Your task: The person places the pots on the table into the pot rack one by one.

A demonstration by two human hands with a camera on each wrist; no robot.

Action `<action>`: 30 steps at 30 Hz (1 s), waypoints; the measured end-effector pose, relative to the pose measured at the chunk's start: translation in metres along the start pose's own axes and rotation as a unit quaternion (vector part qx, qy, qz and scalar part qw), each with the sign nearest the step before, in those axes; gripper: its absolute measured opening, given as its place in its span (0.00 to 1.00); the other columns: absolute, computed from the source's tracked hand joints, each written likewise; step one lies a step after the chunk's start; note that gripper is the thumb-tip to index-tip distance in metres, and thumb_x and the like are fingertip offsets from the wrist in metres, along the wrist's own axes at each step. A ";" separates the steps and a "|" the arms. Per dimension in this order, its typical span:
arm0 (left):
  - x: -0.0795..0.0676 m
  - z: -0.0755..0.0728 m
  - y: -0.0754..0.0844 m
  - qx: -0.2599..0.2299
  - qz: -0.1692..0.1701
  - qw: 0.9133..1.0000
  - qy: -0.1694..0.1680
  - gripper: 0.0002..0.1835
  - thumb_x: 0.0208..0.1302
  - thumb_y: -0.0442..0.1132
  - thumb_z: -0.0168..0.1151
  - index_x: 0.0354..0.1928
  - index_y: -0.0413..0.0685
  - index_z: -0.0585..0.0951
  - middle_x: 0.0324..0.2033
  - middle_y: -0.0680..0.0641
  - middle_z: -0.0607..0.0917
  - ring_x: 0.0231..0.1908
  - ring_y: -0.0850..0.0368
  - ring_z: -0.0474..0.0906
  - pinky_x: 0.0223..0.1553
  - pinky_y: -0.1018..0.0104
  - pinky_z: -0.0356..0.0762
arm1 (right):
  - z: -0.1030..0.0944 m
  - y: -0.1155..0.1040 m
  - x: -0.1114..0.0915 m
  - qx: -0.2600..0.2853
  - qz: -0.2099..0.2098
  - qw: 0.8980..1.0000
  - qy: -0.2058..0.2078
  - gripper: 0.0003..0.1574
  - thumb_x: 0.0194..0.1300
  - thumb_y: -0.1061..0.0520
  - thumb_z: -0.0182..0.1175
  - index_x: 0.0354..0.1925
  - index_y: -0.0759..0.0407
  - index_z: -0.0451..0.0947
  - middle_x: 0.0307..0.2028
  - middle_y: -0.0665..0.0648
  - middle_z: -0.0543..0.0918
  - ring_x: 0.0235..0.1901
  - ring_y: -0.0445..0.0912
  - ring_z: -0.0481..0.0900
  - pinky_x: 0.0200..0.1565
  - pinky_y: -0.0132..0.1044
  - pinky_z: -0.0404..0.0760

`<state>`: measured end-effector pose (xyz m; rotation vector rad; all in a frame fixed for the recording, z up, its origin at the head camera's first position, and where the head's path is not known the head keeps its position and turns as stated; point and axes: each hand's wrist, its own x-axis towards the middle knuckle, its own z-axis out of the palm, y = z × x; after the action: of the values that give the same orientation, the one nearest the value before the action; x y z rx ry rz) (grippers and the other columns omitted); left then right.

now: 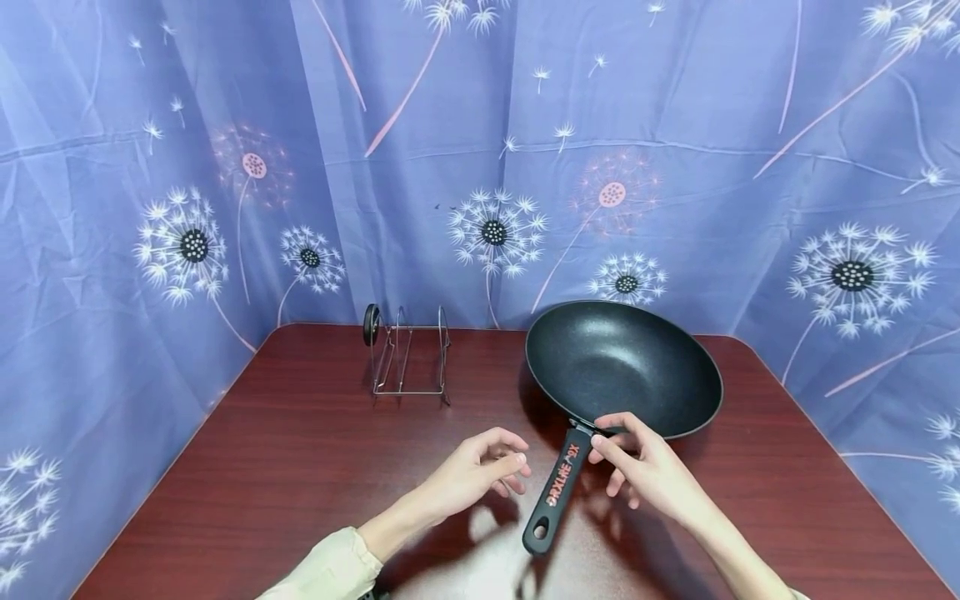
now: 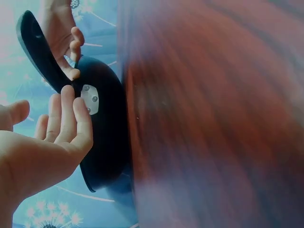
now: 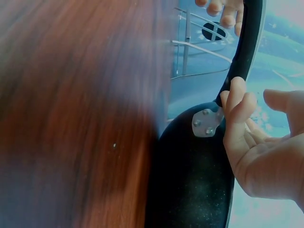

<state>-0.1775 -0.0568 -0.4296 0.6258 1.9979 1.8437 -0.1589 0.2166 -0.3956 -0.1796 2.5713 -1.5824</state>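
A black frying pan [image 1: 626, 367] stands on the table, its bowl toward the back right. The handle [image 1: 558, 492], marked with red lettering and pierced near its end, points toward the front. Left of that handle hovers my left hand [image 1: 480, 475], fingers loosely bent with nothing in them. On the other side is my right hand [image 1: 648, 467], thumb and index finger beside the handle's neck and the pan's rim. Whether its fingertips touch the pan I cannot tell. In the right wrist view a riveted metal bracket [image 3: 205, 122] joins handle and bowl.
A wire rack [image 1: 408, 358] with a black round piece [image 1: 371, 325] at its left stands at the back left of the dark red table [image 1: 300, 467]. Blue dandelion-print curtains [image 1: 420, 208] hang behind the table and along both sides.
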 end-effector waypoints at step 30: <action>-0.006 0.038 0.012 -0.099 -0.072 0.992 -0.023 0.26 0.71 0.40 0.59 0.66 0.43 0.65 0.39 0.48 0.83 0.29 0.60 0.80 0.34 0.68 0.79 | 0.014 0.008 -0.006 0.066 -0.013 0.996 -0.052 0.32 0.73 0.49 0.57 0.66 0.61 0.58 0.43 0.68 0.82 0.21 0.52 0.82 0.15 0.45 0.79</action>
<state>-0.1511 -0.0275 -0.4210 0.4501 1.7537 1.8901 -0.1506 0.2092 -0.4087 -0.2770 2.3868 -1.6974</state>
